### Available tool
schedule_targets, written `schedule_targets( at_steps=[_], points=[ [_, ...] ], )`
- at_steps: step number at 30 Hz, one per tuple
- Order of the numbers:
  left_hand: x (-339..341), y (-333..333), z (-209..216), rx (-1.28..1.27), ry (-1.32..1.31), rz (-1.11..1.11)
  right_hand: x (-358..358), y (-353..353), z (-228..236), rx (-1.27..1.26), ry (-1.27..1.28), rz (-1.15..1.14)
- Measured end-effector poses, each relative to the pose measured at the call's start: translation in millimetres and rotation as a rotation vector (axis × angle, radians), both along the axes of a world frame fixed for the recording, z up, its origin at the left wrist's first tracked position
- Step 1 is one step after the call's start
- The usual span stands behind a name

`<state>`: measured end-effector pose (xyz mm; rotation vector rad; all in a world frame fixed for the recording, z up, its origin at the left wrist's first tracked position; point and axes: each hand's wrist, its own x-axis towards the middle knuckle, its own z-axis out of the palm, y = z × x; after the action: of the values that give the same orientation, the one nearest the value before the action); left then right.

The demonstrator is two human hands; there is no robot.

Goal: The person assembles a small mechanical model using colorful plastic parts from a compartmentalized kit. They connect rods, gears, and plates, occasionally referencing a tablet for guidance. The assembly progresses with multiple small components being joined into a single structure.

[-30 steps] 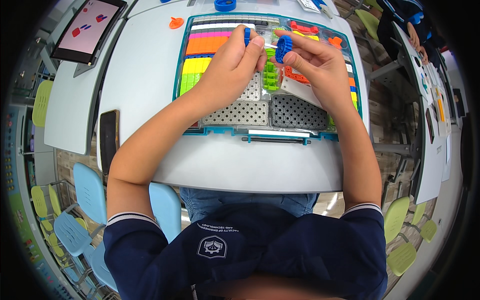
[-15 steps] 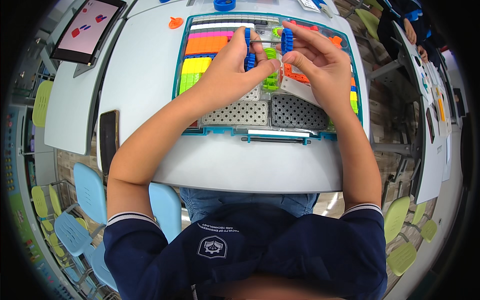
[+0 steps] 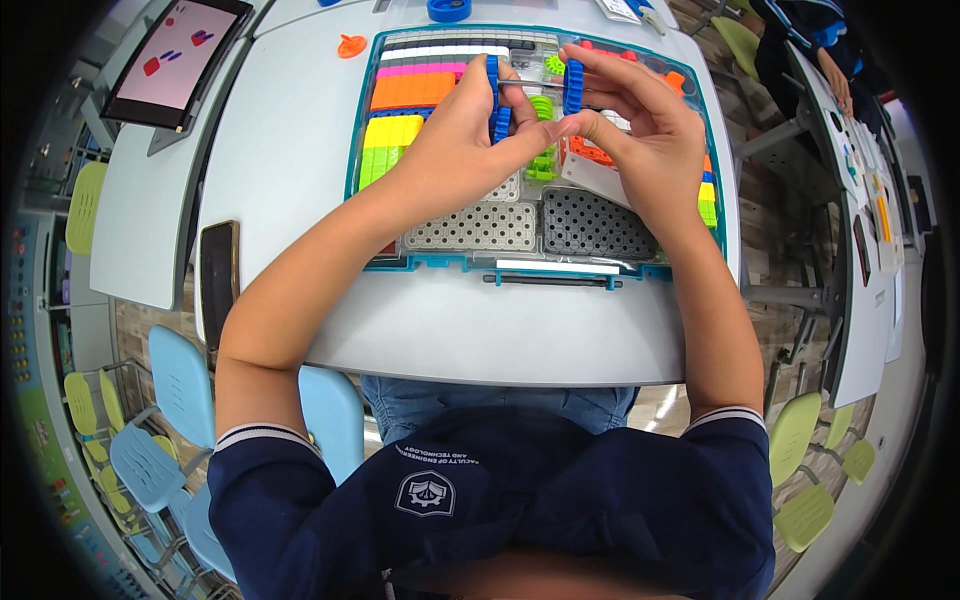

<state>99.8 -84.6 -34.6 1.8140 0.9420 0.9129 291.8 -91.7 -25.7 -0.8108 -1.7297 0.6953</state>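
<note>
Over the parts case, my left hand (image 3: 470,125) is closed around a blue toothed gear (image 3: 493,82), seen edge-on. A second blue gear (image 3: 502,123) sits just below it, partly behind my fingers. From the upper gear a thin grey axle (image 3: 522,83) runs right toward another blue gear (image 3: 573,87). My right hand (image 3: 645,125) grips that right-hand gear between fingers and thumb. The two thumb tips meet or nearly meet below the axle. Whether the axle passes through the right-hand gear, I cannot tell.
Beneath my hands lies the teal-edged case (image 3: 357,140) with colourful building pieces. An orange piece (image 3: 351,46) and a blue ring-shaped part (image 3: 449,10) lie on the table beyond it. A phone (image 3: 219,270) rests at the left edge; a tablet (image 3: 178,62) stands farther left.
My right thumb has shifted left and down to my left thumb. The right-hand gear has turned slightly more edge-on. The left hand has barely moved.
</note>
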Motion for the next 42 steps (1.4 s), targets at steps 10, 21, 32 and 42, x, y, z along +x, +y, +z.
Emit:
schedule_targets(
  at_steps=[10,21,32,42],
  points=[
    [1,-2,2,-0.005,0.037,-0.01,-1,0,-1,0.011,-0.015,0.003],
    [5,-9,5,0.019,0.138,-0.063,-9,-4,-5,0.072,-0.145,-0.039],
    [7,-5,-2,0.084,-0.01,-0.057,-8,0,-6,0.135,-0.125,-0.154],
    [4,-4,6,-0.076,-0.177,-0.062,-4,2,-7,-0.046,-0.047,-0.104]
  ],
)
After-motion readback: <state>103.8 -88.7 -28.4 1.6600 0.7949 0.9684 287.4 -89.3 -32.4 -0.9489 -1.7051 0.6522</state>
